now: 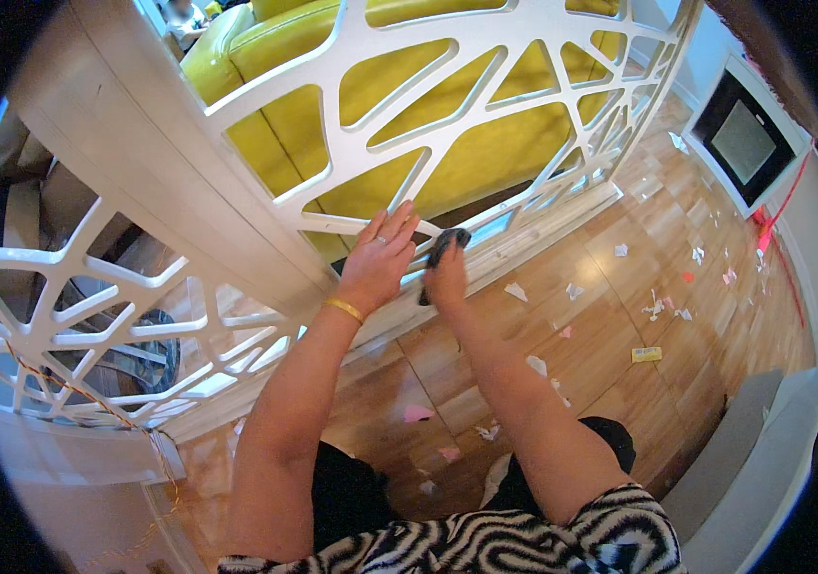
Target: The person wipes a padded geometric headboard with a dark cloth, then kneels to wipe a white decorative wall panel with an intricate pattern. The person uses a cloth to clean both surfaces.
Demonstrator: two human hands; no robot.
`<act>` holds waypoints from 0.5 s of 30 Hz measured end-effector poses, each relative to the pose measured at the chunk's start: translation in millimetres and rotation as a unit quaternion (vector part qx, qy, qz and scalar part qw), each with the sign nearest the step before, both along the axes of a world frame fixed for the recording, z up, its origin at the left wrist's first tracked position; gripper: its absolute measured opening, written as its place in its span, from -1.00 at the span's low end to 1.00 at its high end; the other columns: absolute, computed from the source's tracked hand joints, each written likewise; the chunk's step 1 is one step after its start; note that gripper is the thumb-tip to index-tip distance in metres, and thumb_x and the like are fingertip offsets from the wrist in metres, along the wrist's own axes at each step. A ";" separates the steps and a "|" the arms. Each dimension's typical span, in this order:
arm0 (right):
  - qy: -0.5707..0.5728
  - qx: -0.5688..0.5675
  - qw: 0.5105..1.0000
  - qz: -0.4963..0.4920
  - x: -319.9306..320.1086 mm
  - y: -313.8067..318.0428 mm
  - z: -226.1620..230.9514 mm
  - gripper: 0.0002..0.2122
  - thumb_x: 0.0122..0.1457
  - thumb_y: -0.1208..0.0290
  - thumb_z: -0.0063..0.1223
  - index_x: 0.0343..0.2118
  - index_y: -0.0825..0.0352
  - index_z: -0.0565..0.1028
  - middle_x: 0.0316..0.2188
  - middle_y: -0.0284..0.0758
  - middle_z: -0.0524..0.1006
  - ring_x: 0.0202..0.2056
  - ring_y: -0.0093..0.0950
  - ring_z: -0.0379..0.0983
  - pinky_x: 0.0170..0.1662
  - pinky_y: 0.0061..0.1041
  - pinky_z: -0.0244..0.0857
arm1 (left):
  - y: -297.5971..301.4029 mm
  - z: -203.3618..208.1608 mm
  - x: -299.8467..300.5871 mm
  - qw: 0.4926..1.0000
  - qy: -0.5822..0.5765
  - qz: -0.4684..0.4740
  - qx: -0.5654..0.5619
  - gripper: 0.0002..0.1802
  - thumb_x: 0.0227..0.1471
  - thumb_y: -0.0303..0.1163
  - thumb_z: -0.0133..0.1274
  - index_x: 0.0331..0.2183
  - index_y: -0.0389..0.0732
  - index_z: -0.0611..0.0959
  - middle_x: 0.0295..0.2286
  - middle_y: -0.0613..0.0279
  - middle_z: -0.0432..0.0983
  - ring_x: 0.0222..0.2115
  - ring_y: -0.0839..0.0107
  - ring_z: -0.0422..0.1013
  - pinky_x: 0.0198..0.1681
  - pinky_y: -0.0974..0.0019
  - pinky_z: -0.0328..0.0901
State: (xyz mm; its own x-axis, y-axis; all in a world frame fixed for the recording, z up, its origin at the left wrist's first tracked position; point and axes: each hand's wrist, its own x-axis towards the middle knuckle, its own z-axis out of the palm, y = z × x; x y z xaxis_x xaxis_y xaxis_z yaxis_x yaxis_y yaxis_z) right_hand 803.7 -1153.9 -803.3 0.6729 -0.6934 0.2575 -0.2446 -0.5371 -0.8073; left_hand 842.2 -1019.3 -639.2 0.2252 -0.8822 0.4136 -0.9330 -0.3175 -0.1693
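A white lattice panel with irregular cut-outs stands in front of me, over a pale wooden base rail. My left hand, a yellow band at its wrist and a ring on a finger, lies with outstretched fingers against the lower strips of the panel. Just to its right, my right hand grips a bunched dark cloth near the lattice's bottom edge. Part of the cloth is hidden behind the fingers.
Behind the lattice is a yellow sofa. A wooden post joins a second lattice section at left, where an orange cord hangs. Paper scraps litter the wooden floor. A white-framed dark panel stands right. A person is far behind.
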 end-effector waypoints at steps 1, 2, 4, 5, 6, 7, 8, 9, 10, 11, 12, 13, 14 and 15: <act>-0.021 0.028 0.999 0.035 -0.8 26.2 -4.8 -0.28 -0.07 0.64 0.03 0.22 0.37 0.05 0.02 0.07 0.27 0.04 0.08 0.23 0.06 -0.12 0.20 | 3.1 -0.9 -1.3 1.000 0.004 -0.003 -0.001 -0.83 -0.05 -0.41 -0.05 -0.40 -0.24 0.60 0.06 0.18 0.35 0.25 0.26 0.02 0.27 0.09 -0.02; -0.044 0.058 0.995 0.069 -0.9 46.9 -4.9 -0.29 -0.08 0.65 0.02 0.21 0.38 0.03 0.04 0.09 0.25 0.06 0.10 0.20 0.08 -0.11 0.18 | 6.7 2.1 0.0 1.000 0.006 -0.006 -0.001 -0.82 -0.06 -0.41 -0.04 -0.40 -0.24 0.61 0.05 0.19 0.36 0.24 0.26 0.03 0.27 0.10 -0.01; -0.042 0.075 0.992 0.091 -4.6 66.0 -3.0 -0.32 -0.06 0.62 0.02 0.20 0.44 0.07 0.01 0.14 0.29 0.02 0.08 0.27 0.04 -0.15 0.23 | 13.0 4.1 2.8 1.000 0.012 -0.017 0.001 -0.82 -0.08 -0.40 -0.03 -0.42 -0.23 0.62 0.03 0.20 0.39 0.23 0.26 0.06 0.27 0.13 0.00; -0.043 0.085 0.990 0.100 -5.9 74.6 -3.0 -0.33 -0.06 0.61 0.02 0.19 0.48 0.09 -0.01 0.16 0.30 -0.01 0.08 0.31 0.02 -0.16 0.25 | 17.0 4.1 4.7 0.999 0.016 -0.027 0.003 -0.82 -0.08 -0.40 -0.03 -0.43 -0.23 0.63 0.01 0.20 0.40 0.23 0.26 0.07 0.26 0.15 0.01; -0.057 0.127 0.985 0.105 -2.9 65.5 -17.4 -0.38 -0.05 0.60 0.03 0.15 0.46 0.15 -0.03 0.14 0.33 -0.02 0.07 0.32 0.02 -0.17 0.26 | 13.4 7.3 5.9 0.999 0.018 -0.045 0.002 -0.82 -0.09 -0.39 -0.03 -0.45 -0.22 0.63 0.00 0.21 0.41 0.22 0.26 0.08 0.26 0.17 0.02; -0.072 0.163 0.979 0.103 1.4 40.7 -45.3 -0.43 -0.05 0.59 0.03 0.11 0.45 0.21 -0.05 0.11 0.36 -0.03 0.06 0.33 0.01 -0.18 0.27 | 2.3 11.2 4.9 0.998 0.010 -0.066 -0.004 -0.84 -0.11 -0.40 -0.02 -0.49 -0.21 0.64 -0.04 0.23 0.45 0.20 0.25 0.12 0.26 0.18 0.03; -0.072 0.209 0.972 0.083 2.0 41.0 -47.0 -0.52 -0.06 0.59 0.04 0.02 0.43 0.30 -0.12 0.03 0.42 -0.08 0.01 0.37 -0.02 -0.22 0.29 | 5.8 9.8 5.8 0.998 0.016 -0.065 0.012 -0.85 -0.12 -0.40 -0.01 -0.50 -0.20 0.64 -0.05 0.23 0.45 0.20 0.25 0.12 0.26 0.17 0.03; -0.074 0.253 0.962 0.066 2.3 44.0 -40.2 -0.60 -0.07 0.59 0.05 -0.07 0.41 0.39 -0.18 -0.04 0.49 -0.12 -0.04 0.42 -0.04 -0.25 0.31 | 11.4 11.4 5.7 0.998 0.021 -0.061 0.025 -0.85 -0.13 -0.41 -0.01 -0.51 -0.20 0.64 -0.06 0.23 0.46 0.20 0.25 0.12 0.26 0.17 0.03; -0.112 0.336 0.934 0.052 4.5 47.2 -33.1 -0.62 -0.07 0.60 0.05 -0.11 0.41 0.40 -0.21 -0.06 0.50 -0.15 -0.07 0.44 -0.06 -0.27 0.31 | 16.8 11.8 6.8 0.997 0.026 -0.056 0.038 -0.86 -0.13 -0.41 -0.01 -0.52 -0.20 0.64 -0.08 0.23 0.47 0.20 0.25 0.13 0.26 0.17 0.03; -0.145 0.415 0.897 0.041 7.0 51.5 -21.5 -0.65 -0.08 0.60 0.04 -0.14 0.41 0.41 -0.24 -0.08 0.51 -0.17 -0.11 0.45 -0.07 -0.29 0.32 | 23.6 10.4 10.0 0.997 0.014 -0.048 0.064 -0.86 -0.15 -0.41 0.02 -0.47 -0.19 0.64 -0.05 0.22 0.43 0.21 0.21 0.09 0.26 0.10 0.01; -0.181 0.487 0.854 0.024 10.1 47.2 -16.7 -0.67 -0.09 0.61 0.04 -0.17 0.41 0.42 -0.26 -0.10 0.53 -0.19 -0.15 0.47 -0.09 -0.30 0.33 | 24.1 10.1 10.4 0.997 0.021 -0.048 0.058 -0.86 -0.15 -0.40 0.02 -0.48 -0.18 0.64 -0.05 0.22 0.43 0.21 0.21 0.10 0.26 0.09 0.01; -0.184 0.536 0.821 0.070 11.4 43.9 -12.7 -0.69 -0.11 0.60 0.03 -0.20 0.40 0.44 -0.32 -0.11 0.54 -0.23 -0.22 0.48 -0.11 -0.33 0.33 | 24.6 9.3 10.1 0.997 0.027 -0.048 0.052 -0.86 -0.15 -0.40 0.02 -0.48 -0.18 0.64 -0.05 0.22 0.43 0.20 0.21 0.11 0.26 0.08 0.00; -0.147 0.479 0.862 0.076 11.1 40.4 -24.3 -0.70 -0.10 0.59 0.03 -0.22 0.41 0.44 -0.31 -0.10 0.54 -0.22 -0.20 0.48 -0.11 -0.33 0.33 | 17.4 9.5 8.4 0.997 0.032 -0.057 0.044 -0.86 -0.14 -0.39 0.02 -0.48 -0.18 0.64 -0.05 0.22 0.43 0.20 0.21 0.11 0.26 0.08 0.00; -0.111 0.416 0.899 0.075 11.2 32.3 -47.9 -0.72 -0.09 0.57 0.02 -0.23 0.41 0.45 -0.31 -0.08 0.54 -0.21 -0.18 0.48 -0.11 -0.32 0.32 | 3.4 8.5 4.1 0.996 0.034 -0.063 0.044 -0.85 -0.14 -0.40 0.02 -0.46 -0.18 0.64 -0.04 0.21 0.43 0.20 0.20 0.12 0.26 0.07 0.00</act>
State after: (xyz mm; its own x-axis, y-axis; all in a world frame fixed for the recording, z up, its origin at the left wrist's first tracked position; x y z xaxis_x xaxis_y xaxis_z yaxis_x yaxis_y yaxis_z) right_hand 814.9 -1121.6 -851.1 0.7708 -0.6143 -0.1691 -0.0023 0.2627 -0.9649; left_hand 846.3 -1015.9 -630.7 0.1355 -0.9375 0.3206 -0.9749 -0.1838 -0.1255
